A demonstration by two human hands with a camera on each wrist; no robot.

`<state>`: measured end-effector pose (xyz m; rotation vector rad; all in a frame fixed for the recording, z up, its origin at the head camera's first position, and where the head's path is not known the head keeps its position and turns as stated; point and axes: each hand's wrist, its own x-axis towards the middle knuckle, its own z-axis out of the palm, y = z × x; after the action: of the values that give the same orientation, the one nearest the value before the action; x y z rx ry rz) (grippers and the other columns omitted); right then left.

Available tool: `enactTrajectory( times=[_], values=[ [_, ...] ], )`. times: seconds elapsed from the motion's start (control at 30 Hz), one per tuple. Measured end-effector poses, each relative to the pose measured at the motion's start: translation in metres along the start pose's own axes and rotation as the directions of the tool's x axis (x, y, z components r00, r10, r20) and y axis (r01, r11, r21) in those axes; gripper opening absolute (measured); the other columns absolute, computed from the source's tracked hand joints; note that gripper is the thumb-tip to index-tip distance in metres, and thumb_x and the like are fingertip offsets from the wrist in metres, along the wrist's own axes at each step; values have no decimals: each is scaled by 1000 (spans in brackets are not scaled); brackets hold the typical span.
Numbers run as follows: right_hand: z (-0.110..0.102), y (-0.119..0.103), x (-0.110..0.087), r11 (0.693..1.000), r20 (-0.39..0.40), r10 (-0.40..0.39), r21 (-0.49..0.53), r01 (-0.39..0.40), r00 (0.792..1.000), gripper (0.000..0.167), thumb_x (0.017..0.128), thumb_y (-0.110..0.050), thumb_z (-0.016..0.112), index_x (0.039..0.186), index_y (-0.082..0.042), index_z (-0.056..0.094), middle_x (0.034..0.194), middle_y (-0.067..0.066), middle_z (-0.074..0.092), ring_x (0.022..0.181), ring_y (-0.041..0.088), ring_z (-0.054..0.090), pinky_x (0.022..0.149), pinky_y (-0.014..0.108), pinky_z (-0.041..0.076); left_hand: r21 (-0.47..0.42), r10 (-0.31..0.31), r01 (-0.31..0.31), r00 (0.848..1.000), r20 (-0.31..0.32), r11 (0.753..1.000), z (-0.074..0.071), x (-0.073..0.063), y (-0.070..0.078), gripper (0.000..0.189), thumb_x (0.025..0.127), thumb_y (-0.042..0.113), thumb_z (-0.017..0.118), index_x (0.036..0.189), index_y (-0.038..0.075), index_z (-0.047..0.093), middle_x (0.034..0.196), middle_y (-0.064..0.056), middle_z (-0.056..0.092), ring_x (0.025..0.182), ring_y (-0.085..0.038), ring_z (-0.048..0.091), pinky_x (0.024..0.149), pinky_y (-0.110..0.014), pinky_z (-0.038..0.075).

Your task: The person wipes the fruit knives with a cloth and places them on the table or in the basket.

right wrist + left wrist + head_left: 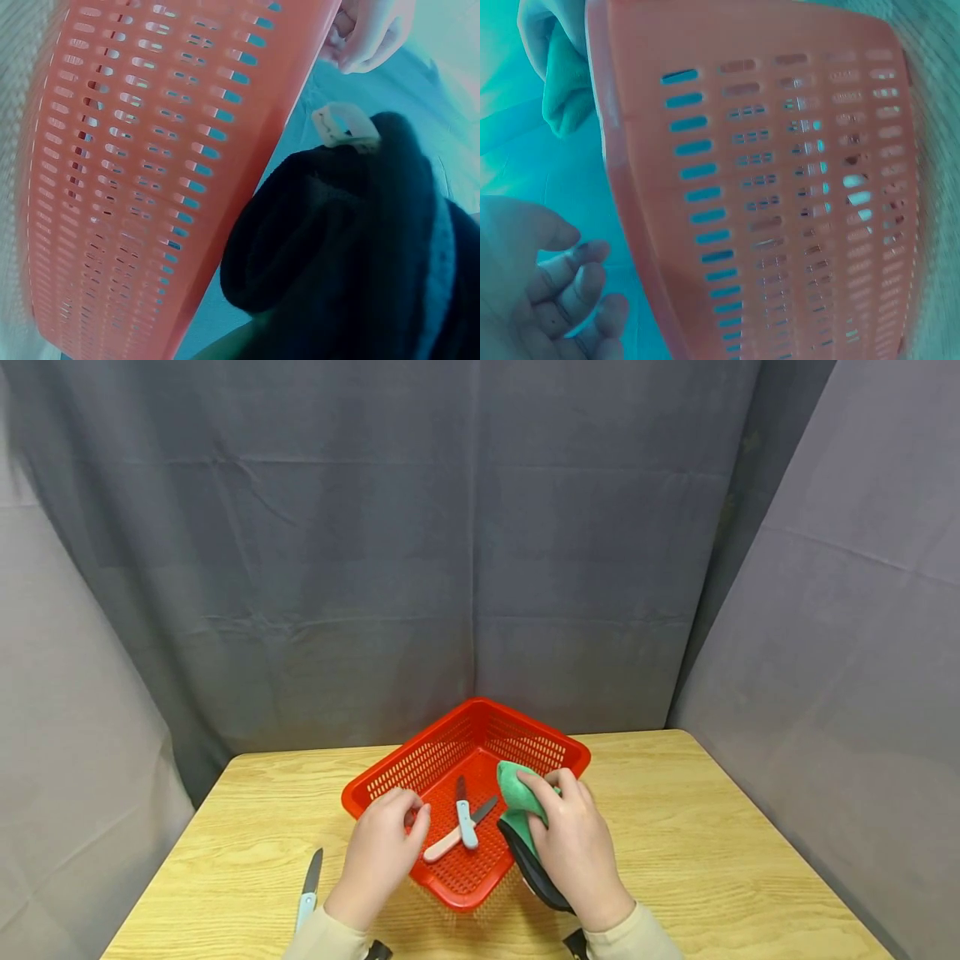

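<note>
My right hand [576, 839] grips a green and black cloth [519, 793] above the right side of the red basket [420, 770]. The cloth's dark part hangs down past the basket rim, and in the right wrist view a small white loop [345, 126] shows on it. Over the left rim, my left hand [384, 845] has its fingers loosely bent and holds nothing. Inside the basket, a knife with a light blue handle [466, 827] lies across a knife with a pink handle [442, 845].
Left of my left forearm, another knife with a light blue handle [307, 906] lies on the wooden table [697, 843], blade pointing away from me. Grey curtains [360, 568] hang behind the table and along both sides.
</note>
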<state>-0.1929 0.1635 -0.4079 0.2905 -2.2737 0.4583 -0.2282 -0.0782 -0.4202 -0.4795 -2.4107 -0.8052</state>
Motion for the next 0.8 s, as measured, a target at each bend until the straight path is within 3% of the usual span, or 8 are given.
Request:
enactTrajectory(
  times=[0.2,0.43,0.57,0.8],
  values=[
    [-3,-1,2,1000,-30,-19,19,19,999,58,73,4,85,125,-19,73,102,8,60,86,25,60,66,39,58,-18,80,-81,994,-72,997,-4,-6,-5,20,86,5,76,76,16,63,70,10,47,65,-4,41,58,-20,38],
    [-5,-1,2,999,-58,-41,29,43,997,58,73,5,83,125,-19,73,102,8,60,86,25,60,66,39,58,3,152,-154,973,-175,988,-12,-11,-7,23,83,1,77,76,16,61,69,11,45,65,-2,39,57,-18,36],
    [-6,-1,3,998,-65,-51,32,53,997,59,73,6,82,125,-19,73,102,8,60,86,25,60,67,39,58,21,150,-149,964,-218,989,-18,-15,-6,23,81,0,77,76,16,61,69,11,46,65,-2,39,56,-18,37],
    [-7,-1,3,997,-68,-65,34,67,996,58,73,5,82,125,-19,73,101,8,60,84,24,60,66,38,58,15,96,-95,964,-248,995,-26,-23,-4,23,81,0,76,76,17,62,70,11,50,65,-1,42,56,-18,39]
  ],
)
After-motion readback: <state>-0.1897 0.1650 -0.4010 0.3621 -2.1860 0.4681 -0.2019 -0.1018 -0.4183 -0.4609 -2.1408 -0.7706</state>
